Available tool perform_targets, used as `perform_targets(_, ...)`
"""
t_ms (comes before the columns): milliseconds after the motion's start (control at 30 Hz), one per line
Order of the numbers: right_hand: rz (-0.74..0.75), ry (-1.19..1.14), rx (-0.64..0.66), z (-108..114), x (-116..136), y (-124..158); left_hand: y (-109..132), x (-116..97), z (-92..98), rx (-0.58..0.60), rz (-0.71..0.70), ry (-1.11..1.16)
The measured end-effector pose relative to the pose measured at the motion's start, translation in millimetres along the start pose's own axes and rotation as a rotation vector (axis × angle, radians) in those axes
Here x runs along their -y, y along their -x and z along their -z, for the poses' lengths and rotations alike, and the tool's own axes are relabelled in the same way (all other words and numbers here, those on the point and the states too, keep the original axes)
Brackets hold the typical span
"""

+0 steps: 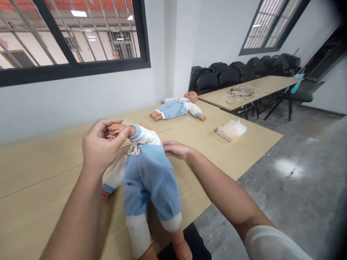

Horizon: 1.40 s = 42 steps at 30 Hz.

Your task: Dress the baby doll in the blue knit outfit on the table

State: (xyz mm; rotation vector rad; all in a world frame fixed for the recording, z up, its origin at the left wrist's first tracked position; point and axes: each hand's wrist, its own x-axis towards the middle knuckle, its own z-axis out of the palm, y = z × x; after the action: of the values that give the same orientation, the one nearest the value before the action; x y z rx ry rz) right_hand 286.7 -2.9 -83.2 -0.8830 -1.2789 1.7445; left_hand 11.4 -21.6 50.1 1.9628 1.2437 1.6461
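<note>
Below left hand [101,147]: doll [148,173] on tabletop [40,187]; legs over edge;
Left hand: pinched on doll's wrist;
Right hand [175,148]: touching doll's side; grip impossible to tell;
Care: probably steady torso; lift gently

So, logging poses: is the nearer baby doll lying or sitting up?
Lying: the blue-fleece baby doll is flat on the wooden table, legs over its edge.

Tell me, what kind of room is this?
Probably a training classroom, perhaps for infant care: the near doll, held by the left hand, and a far doll lie on long wooden tables, with black chairs lined along the wall.
</note>
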Motion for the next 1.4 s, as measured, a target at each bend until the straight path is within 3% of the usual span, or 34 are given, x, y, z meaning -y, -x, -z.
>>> perform_targets(100,-0.054,-0.055,0.032,15,0,0,-1,2,-0.1,0.001,0.008,0.002)
perform_targets(200,-0.046,-0.133,-0.022,22,0,-1,-1,4,-0.9,0.007,0.010,0.009)
perform_targets(333,-0.052,-0.156,-0.004,20,-1,0,-1,4,-1.1,0.009,0.014,0.018)
perform_targets(433,-0.028,-0.032,0.018,12,-5,-4,-2,4,-0.4,0.018,0.020,0.033)
perform_targets(600,0.154,0.427,-0.294,1,-9,-14,5,-4,-9.2,0.051,0.055,0.026)
perform_targets(700,0.241,0.497,-0.374,-1,0,-9,17,-14,-24.1,0.102,0.075,-0.004)
perform_targets(767,0.259,0.430,-0.334,-1,9,1,25,-20,-34.1,0.118,0.049,-0.024)
perform_targets(867,0.200,0.356,-0.164,0,18,18,32,-23,-43.2,0.097,0.010,-0.029)
perform_targets(1000,0.097,0.341,0.013,-1,19,32,30,-18,-44.3,0.058,0.067,-0.017)
perform_targets(1200,0.232,0.459,-0.161,1,20,33,27,-13,-43.0,0.044,0.085,-0.005)
perform_targets(1267,0.232,0.429,-0.112,1,21,35,28,-13,-43.4,0.042,0.068,-0.005)
perform_targets(1400,0.021,0.292,0.124,6,20,40,28,-12,-44.3,0.053,0.056,-0.003)
